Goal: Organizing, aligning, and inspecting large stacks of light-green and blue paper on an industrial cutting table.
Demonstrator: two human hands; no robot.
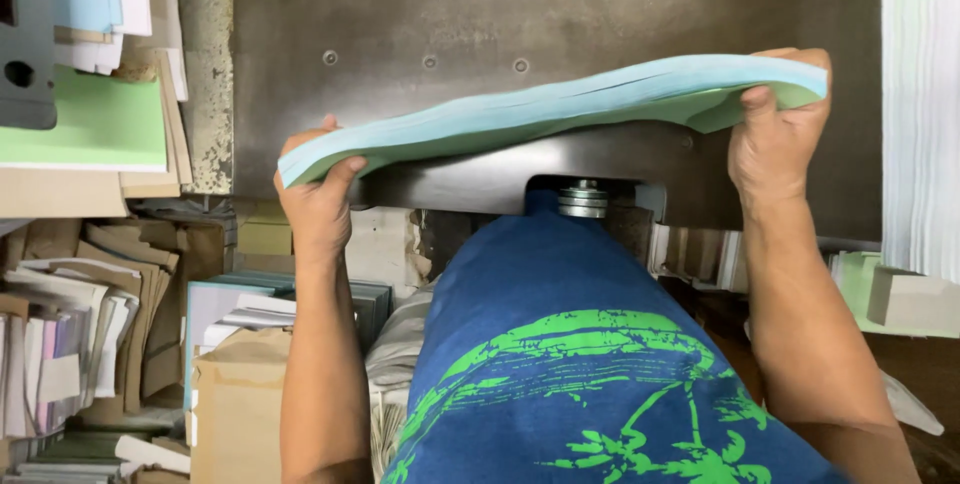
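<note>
I hold a thick stack of light blue-green paper sheets (pixel 560 104) up in the air by its two ends. My left hand (pixel 318 189) grips the left end, thumb over the top edge. At the higher right end, my right hand (pixel 772 129) clamps the stack. The sheets sag and fan slightly in the middle. The stack hangs just above a dark grey metal machine table (pixel 480 14) with rows of small round holes.
Stacks of green, white and blue paper (pixel 95 114) rise at the left. Brown card and boxes (pixel 235 394) fill the floor on the left. A tall white paper pile (pixel 920 104) stands at the right. A metal knob (pixel 583 199) sits under the table's front edge.
</note>
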